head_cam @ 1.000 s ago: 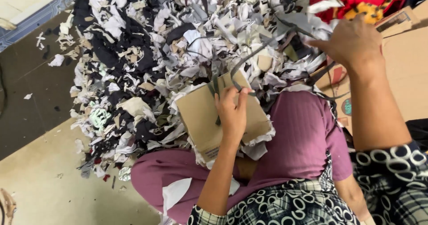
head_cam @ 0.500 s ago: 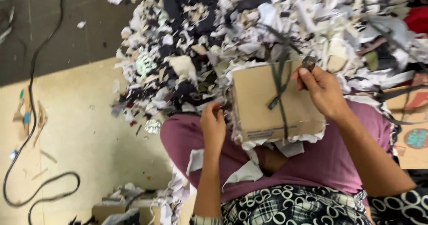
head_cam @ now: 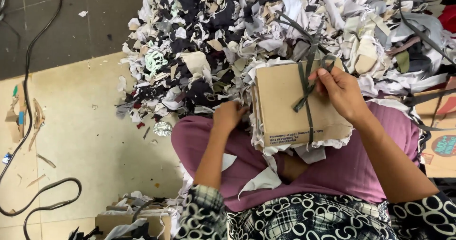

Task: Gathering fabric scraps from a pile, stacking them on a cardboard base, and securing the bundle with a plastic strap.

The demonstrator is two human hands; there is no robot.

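Two bare hands work over a cardboard-topped bundle (head_cam: 297,104) on the lap: the right hand (head_cam: 339,90), now moved onto it, pinches the dark strip (head_cam: 308,85) tied across, while the left hand (head_cam: 228,116) has slipped off, curled at its edge among scraps (head_cam: 213,40).

A bundle (head_cam: 297,104) sits on the lap (head_cam: 332,173) at centre right, with a strap (head_cam: 308,85) across it. The scrap heap (head_cam: 285,35) fills the upper frame behind it. A cable (head_cam: 28,78) runs down the left edge.
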